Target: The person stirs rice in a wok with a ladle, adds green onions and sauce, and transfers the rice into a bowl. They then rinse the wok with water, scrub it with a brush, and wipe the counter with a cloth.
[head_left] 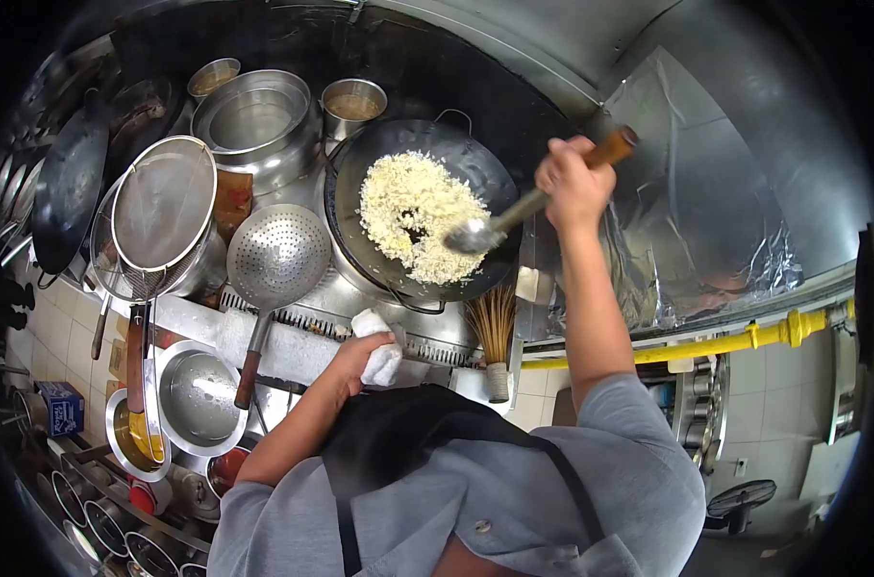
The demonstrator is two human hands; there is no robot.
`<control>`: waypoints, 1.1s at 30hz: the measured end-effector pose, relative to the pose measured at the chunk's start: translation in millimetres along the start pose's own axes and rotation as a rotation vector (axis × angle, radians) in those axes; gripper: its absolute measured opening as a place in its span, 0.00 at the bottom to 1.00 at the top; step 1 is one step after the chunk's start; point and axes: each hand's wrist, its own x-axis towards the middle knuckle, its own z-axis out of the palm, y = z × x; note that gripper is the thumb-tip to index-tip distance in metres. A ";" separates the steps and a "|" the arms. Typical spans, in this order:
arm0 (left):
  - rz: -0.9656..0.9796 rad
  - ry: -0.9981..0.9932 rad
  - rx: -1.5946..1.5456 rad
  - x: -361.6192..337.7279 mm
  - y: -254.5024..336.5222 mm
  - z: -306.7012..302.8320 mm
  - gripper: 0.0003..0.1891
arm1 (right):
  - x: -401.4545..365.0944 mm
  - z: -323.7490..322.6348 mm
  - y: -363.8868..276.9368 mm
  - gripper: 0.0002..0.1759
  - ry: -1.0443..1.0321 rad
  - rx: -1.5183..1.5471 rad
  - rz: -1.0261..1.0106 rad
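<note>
Rice (pixel 408 197) with pale yellow bits lies in a ring inside a dark wok (pixel 475 149) on the stove. My right hand (pixel 576 183) is closed around the handle of a long metal ladle (pixel 474 237), whose wooden end sticks out past my fist. The ladle's bowl rests at the right side of the rice; it is slightly blurred. Near the stove's front edge, my left hand (pixel 360 361) grips a folded white cloth (pixel 376 346), apart from the wok's near handle (pixel 418 306).
Left of the wok are a perforated skimmer (pixel 278 255), a mesh strainer (pixel 165 202) and a large metal pot (pixel 254 115). A small pot (pixel 353 101) stands behind. A bamboo brush (pixel 493 332) lies at the front right. A yellow pipe (pixel 706 344) runs along the right.
</note>
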 end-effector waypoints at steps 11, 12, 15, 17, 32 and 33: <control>0.037 0.029 -0.065 8.8 8.9 1.5 0.07 | 22.8 -5.5 43.0 0.14 0.141 0.234 -0.213; 0.051 0.023 -0.065 13.1 7.6 -0.4 0.07 | 23.3 -5.5 71.8 0.14 0.124 0.241 -0.129; 0.059 0.028 -0.048 5.9 4.1 -1.0 0.08 | 33.5 1.6 63.6 0.15 0.113 0.194 0.026; 0.044 0.114 -0.035 -0.7 0.0 -5.6 0.08 | 22.9 9.0 21.5 0.14 0.002 0.205 0.027; -0.082 0.035 -0.092 19.1 10.1 -3.1 0.17 | 9.1 -9.3 51.5 0.15 -0.006 0.116 0.081; -0.085 -0.006 -0.072 19.9 20.4 6.4 0.17 | 20.3 -9.7 48.2 0.15 0.015 0.124 0.038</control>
